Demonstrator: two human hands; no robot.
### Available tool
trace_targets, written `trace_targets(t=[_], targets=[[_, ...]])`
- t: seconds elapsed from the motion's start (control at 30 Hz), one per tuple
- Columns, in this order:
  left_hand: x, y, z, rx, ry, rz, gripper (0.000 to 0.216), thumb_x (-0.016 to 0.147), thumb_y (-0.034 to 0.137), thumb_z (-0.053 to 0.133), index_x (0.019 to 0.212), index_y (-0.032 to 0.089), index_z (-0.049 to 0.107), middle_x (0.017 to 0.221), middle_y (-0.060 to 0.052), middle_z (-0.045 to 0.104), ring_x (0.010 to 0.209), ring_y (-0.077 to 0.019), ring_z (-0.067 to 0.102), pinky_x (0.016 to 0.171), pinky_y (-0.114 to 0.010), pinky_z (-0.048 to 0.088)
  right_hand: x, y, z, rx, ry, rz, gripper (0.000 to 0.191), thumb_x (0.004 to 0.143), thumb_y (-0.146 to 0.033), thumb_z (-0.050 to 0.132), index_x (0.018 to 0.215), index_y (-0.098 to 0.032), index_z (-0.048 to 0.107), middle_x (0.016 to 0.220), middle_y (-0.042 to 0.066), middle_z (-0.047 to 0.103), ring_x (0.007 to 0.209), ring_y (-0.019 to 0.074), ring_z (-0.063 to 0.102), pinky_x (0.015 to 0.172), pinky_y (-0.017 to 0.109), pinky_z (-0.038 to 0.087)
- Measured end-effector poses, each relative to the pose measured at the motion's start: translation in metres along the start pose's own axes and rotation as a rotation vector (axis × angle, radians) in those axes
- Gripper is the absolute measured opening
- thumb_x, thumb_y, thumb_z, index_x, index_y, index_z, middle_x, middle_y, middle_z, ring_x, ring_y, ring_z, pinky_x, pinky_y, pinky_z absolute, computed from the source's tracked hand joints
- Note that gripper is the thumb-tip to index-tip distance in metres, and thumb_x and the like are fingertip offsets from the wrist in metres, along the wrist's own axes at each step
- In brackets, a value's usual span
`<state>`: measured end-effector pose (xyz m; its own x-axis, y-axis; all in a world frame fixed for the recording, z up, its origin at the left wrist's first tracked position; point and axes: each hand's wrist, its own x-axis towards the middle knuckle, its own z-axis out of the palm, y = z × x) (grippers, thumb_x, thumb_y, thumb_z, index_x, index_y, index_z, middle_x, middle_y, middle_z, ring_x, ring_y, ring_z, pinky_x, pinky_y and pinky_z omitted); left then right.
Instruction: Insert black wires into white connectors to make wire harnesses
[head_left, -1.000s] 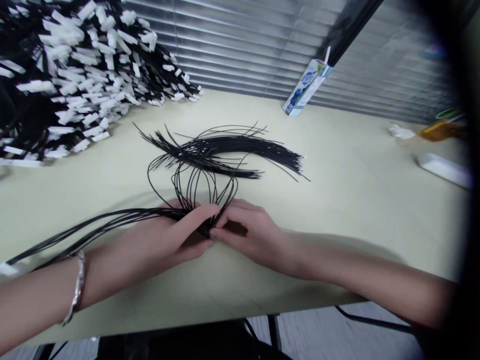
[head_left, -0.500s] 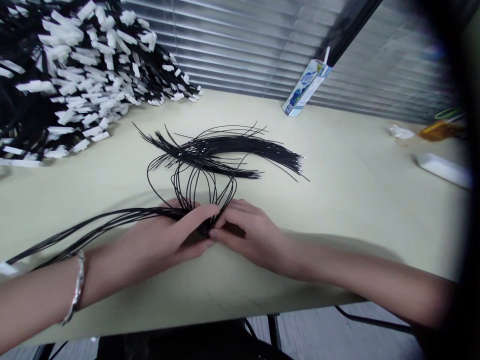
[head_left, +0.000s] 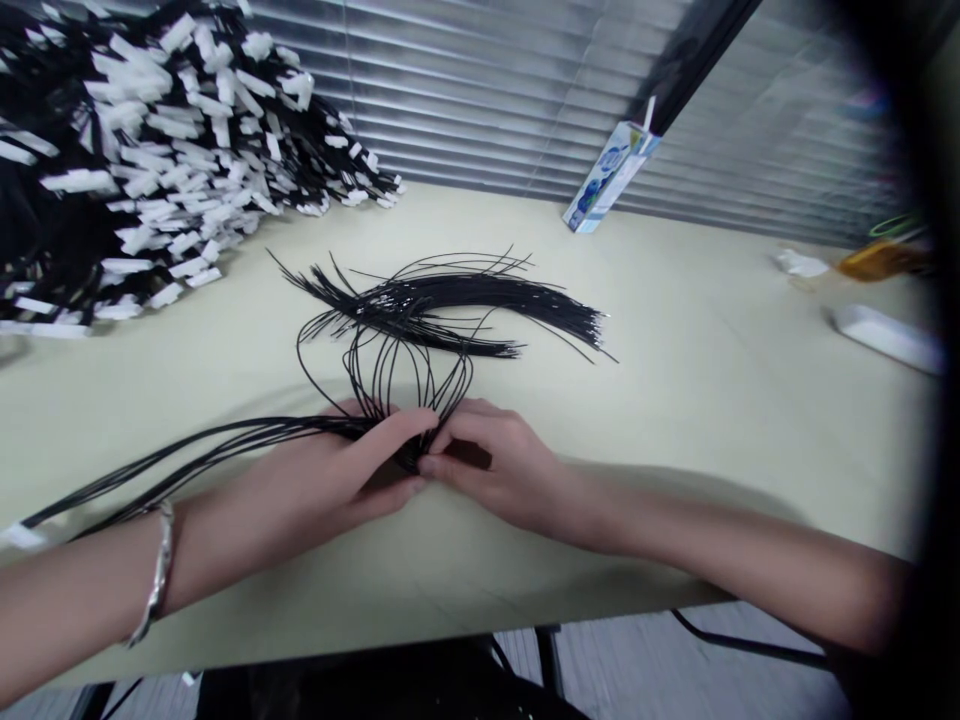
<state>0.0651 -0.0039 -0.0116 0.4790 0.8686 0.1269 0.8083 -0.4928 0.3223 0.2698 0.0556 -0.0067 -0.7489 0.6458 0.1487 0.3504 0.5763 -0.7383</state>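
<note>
Several thin black wires [head_left: 247,428] run from a white connector [head_left: 26,537] at the far left into my left hand [head_left: 352,465], whose thumb and fingers are closed round them. Beyond that hand the wires arch up in loops, and a few bend back down between my hands. My right hand [head_left: 499,460] pinches at the gathered wires beside the left thumb; its fingertips touch them, and the exact spot is partly hidden. Just past the loops, a loose bundle of cut black wires [head_left: 487,290] lies on the table, some with shiny tips.
A large heap of black wires with white connectors [head_left: 172,150] fills the back left of the pale table [head_left: 697,400]. A blue and white drink carton [head_left: 611,178] with a straw leans against the blinds. At the right lie a white object [head_left: 889,338] and an orange item [head_left: 881,260].
Both hands keep nearly the same grip and place. The view has shifted very slightly; the wires and loops look the same.
</note>
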Motion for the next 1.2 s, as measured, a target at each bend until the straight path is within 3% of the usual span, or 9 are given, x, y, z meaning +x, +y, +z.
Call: trace_targets(t=[0.33, 0.6, 0.77, 0.93, 1.2], targets=[[0.0010, 0.0006, -0.0012, 0.010, 0.002, -0.004, 0.037, 0.092, 0.042, 0.043, 0.125, 0.027, 0.043, 0.062, 0.002, 0.062, 0.034, -0.0125, 0.046, 0.035, -0.020, 0.022, -0.0015, 0.0032, 0.0013, -0.063, -0.016, -0.072, 0.008, 0.087, -0.017, 0.057, 0.082, -0.015, 0.062, 0.088, 0.006, 0.065, 0.086, 0.0168, 0.057, 0.082, 0.032, 0.045], [0.0007, 0.0007, 0.0000, -0.007, 0.021, -0.016, 0.034, 0.092, 0.040, 0.045, 0.124, 0.028, 0.046, 0.055, 0.004, 0.056, 0.032, -0.0106, 0.038, 0.035, -0.021, 0.013, -0.0017, 0.0027, 0.0016, -0.011, 0.019, -0.058, 0.006, 0.086, -0.017, 0.060, 0.082, -0.015, 0.064, 0.085, 0.004, 0.066, 0.084, 0.0148, 0.058, 0.079, 0.028, 0.046], [-0.0002, -0.0004, -0.0004, -0.042, -0.007, -0.022, 0.038, 0.092, 0.039, 0.046, 0.128, 0.029, 0.043, 0.057, 0.005, 0.059, 0.033, -0.0113, 0.042, 0.034, -0.021, 0.019, -0.0009, 0.0024, 0.0002, 0.009, -0.012, -0.025, 0.007, 0.086, -0.015, 0.058, 0.083, -0.015, 0.064, 0.086, 0.004, 0.066, 0.082, 0.0149, 0.058, 0.079, 0.029, 0.047], [-0.0010, -0.0031, 0.0019, -0.009, 0.026, 0.020, 0.039, 0.093, 0.040, 0.045, 0.129, 0.029, 0.038, 0.061, 0.004, 0.063, 0.037, -0.0153, 0.053, 0.036, -0.022, 0.021, -0.0021, 0.0046, 0.0019, -0.073, 0.010, -0.142, 0.011, 0.089, -0.012, 0.052, 0.091, -0.011, 0.063, 0.091, 0.007, 0.065, 0.087, 0.0168, 0.056, 0.081, 0.031, 0.046], [-0.0028, -0.0052, 0.0023, -0.024, -0.035, -0.015, 0.040, 0.093, 0.045, 0.043, 0.130, 0.031, 0.035, 0.060, 0.004, 0.063, 0.040, -0.0182, 0.058, 0.038, -0.023, 0.030, -0.0021, 0.0061, 0.0027, -0.074, 0.040, -0.145, 0.006, 0.086, -0.014, 0.060, 0.086, -0.011, 0.065, 0.087, 0.005, 0.067, 0.084, 0.0149, 0.058, 0.079, 0.027, 0.046]])
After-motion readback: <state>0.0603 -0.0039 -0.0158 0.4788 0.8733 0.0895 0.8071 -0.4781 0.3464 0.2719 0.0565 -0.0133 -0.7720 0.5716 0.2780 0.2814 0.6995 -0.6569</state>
